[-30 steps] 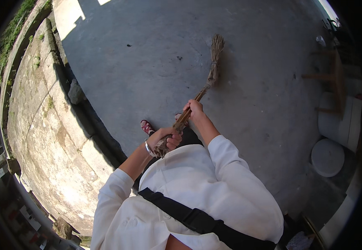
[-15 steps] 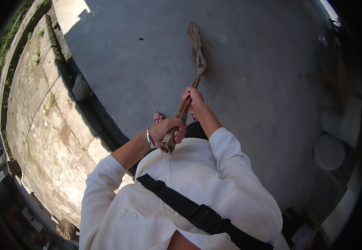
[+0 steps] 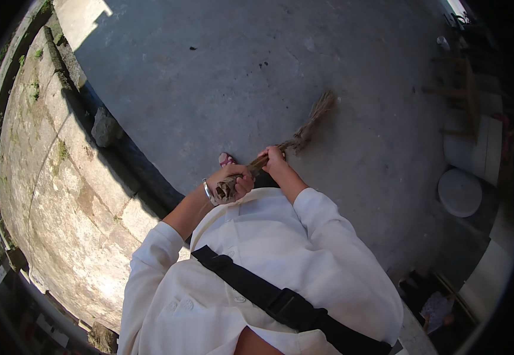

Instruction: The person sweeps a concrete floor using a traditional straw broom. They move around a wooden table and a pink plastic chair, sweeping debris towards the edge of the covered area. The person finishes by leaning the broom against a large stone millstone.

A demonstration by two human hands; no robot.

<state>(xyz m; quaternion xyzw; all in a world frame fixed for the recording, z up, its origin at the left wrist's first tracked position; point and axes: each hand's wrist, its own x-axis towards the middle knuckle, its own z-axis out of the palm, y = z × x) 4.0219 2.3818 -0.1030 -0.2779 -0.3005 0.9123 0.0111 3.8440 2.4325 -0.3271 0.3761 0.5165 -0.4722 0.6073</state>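
Closest to the body, a black strap [image 3: 254, 291] is lying across the white shirt [image 3: 251, 228]. Just beyond the front of the shirt, the left hand [image 3: 234, 179] is wrapping firmly around the thick, worn end of the broom [image 3: 296, 142]. The right hand [image 3: 274, 160] is gripping the same handle farther along, toward the bristles; so both hands are holding closed, and neither is standing free. The broom is slanting away from the person, to the front and right, over the grey floor [image 3: 375, 177], and its bristles [image 3: 322, 109] are looking a little blurred. Whether they are pressing on the floor, I cannot tell surely.

For a good stroke, I am judging that the left hand should be serving as the pivot and the right hand should be guiding. The bristles should be meeting the floor flat and lightly, because hard pressure may be bending them. A sandalled foot [image 3: 226, 158] is showing close to the hands, so the strokes should be staying clear of it. Farther out, small dark specks [image 3: 263, 64] are lying beyond the bristles, and reaching them is probably needing a longer arm.
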